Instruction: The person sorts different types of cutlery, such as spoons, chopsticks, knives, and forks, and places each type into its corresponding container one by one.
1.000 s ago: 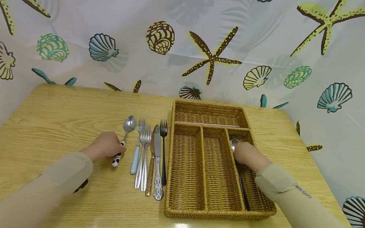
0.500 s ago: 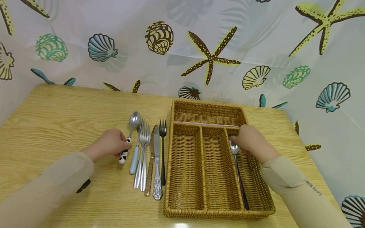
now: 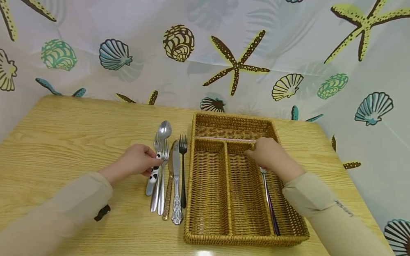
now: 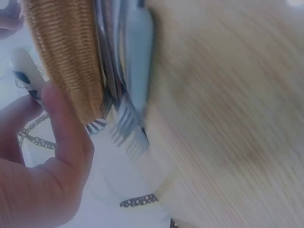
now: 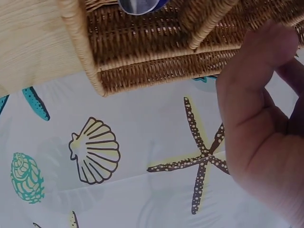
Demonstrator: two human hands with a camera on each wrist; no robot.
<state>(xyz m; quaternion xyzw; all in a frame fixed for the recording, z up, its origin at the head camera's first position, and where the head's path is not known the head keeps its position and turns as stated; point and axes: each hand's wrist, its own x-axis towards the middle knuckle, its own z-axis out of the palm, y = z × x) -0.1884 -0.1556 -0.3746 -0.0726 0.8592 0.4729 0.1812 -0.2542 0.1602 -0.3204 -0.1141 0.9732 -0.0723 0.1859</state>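
My left hand [image 3: 136, 160] pinches a spoon [image 3: 165, 130] by its white handle with black patches, bowl facing away from me, above the forks on the table. In the left wrist view the handle's end shows between thumb and fingers. Below and beside it lie a light-blue-handled fork [image 3: 149, 189], two silver forks [image 3: 161, 200], a knife with a gold-brown handle [image 3: 168, 198], an ornate silver knife [image 3: 176, 179] and a black fork [image 3: 184, 175]. My right hand [image 3: 267, 152] hovers over the right compartments, holding nothing visible. A dark-handled spoon [image 3: 271, 204] lies in the right compartment, its bowl partly hidden by that hand.
The wicker cutlery tray [image 3: 229, 241] has three long compartments and one crosswise at the back, where a thin pink edge [image 3: 222, 138] shows. A shell-and-starfish curtain [image 3: 145, 15] hangs behind the wooden table [image 3: 78, 132].
My left hand lifts the patched-handle spoon off the table and moves it right, over the forks. My right hand lets go of the dark-handled spoon in the tray and shifts up and left.
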